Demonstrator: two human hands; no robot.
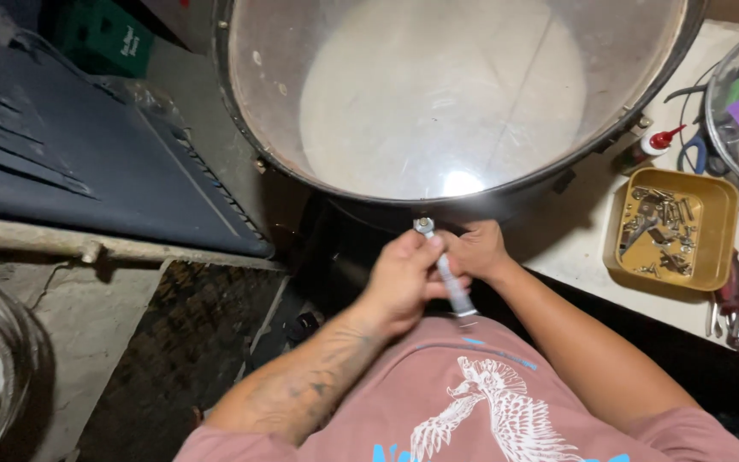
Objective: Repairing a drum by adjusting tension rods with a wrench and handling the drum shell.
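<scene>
My left hand [404, 278] and right hand [475, 251] both pinch the slim steel spanner [448, 275], its ring end seated on a bolt at the near rim of the large round metal drum [250, 128]; tightening appears underway, calling next for a steady turn.

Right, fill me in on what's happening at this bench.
A person stands at a large round drum with a clear skin, seen from above. Both hands grip a slim metal wrench whose head sits on a fitting at the drum's near rim. The left hand wraps the shaft; the right hand is closed beside it. A yellow tray of small metal parts lies to the right.
</scene>
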